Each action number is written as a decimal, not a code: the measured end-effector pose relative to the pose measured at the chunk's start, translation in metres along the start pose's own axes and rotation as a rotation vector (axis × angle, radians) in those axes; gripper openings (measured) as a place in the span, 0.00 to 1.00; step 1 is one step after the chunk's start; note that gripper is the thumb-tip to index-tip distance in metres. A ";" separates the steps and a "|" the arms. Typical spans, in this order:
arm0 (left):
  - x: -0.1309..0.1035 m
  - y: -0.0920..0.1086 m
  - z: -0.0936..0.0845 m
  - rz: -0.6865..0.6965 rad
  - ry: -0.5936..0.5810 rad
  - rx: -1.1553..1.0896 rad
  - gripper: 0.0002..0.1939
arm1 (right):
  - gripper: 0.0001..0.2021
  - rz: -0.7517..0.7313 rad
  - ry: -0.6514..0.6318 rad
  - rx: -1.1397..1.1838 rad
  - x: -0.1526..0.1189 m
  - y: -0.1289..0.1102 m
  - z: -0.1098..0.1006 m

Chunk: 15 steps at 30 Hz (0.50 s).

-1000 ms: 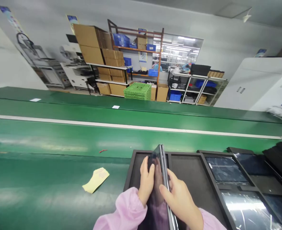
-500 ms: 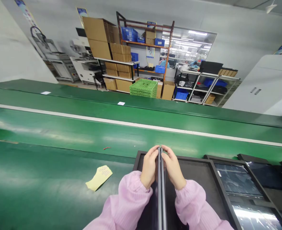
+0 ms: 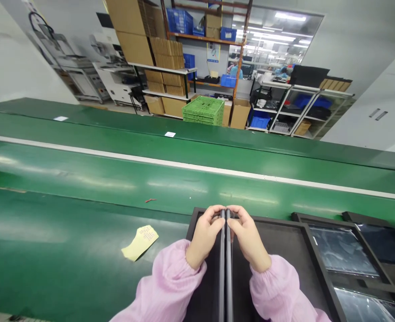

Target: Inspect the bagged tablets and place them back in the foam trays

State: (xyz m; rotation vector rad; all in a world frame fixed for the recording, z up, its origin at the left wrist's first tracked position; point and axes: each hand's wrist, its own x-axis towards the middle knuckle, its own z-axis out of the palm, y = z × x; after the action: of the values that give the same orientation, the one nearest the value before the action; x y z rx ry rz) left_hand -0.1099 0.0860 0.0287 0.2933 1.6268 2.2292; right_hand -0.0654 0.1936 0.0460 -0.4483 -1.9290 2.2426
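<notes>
Left hand (image 3: 204, 235) and right hand (image 3: 250, 237) each grip a slim panel (image 3: 222, 268), likely stiff, fragile and best held edgewise.

Held slabs (image 3: 222, 268): smooth edges w/ satin sheen (metal or plastic, can't tell). Tray (image 3: 281, 250): matt, foam-like. Table (image 3: 66, 250): smooth & v. glossy. Panels (image 3: 343, 251): glossy, glass-like. Note (image 3: 141, 243): matt paper. Sleeves (image 3: 170, 277): cloth, sl. crinkled.

there are two bare hands (image 3: 203, 237), two thin grey-edged panels (image 3: 230, 268), one yellow written paper (image 3: 140, 243), one thin red strip (image 3: 150, 200); near the far edge of the green worktop (image 3: 66, 232), two white labels (image 3: 170, 134).
</notes>
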 end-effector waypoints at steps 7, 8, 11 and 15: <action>0.002 0.008 -0.006 0.057 -0.022 0.134 0.12 | 0.14 0.040 -0.055 -0.033 0.000 -0.004 0.002; 0.003 0.008 -0.008 0.081 -0.020 0.170 0.12 | 0.14 0.049 -0.060 -0.036 0.001 -0.005 0.003; 0.003 0.008 -0.011 0.097 -0.034 0.222 0.12 | 0.14 0.058 -0.071 -0.036 0.003 -0.008 0.004; 0.004 0.007 -0.013 0.073 -0.077 0.207 0.12 | 0.14 0.053 -0.088 -0.053 0.004 -0.006 0.003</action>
State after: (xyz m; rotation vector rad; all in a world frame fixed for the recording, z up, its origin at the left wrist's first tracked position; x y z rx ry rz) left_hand -0.1195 0.0741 0.0315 0.4939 1.8344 2.0745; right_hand -0.0706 0.1932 0.0517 -0.4186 -2.0474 2.2844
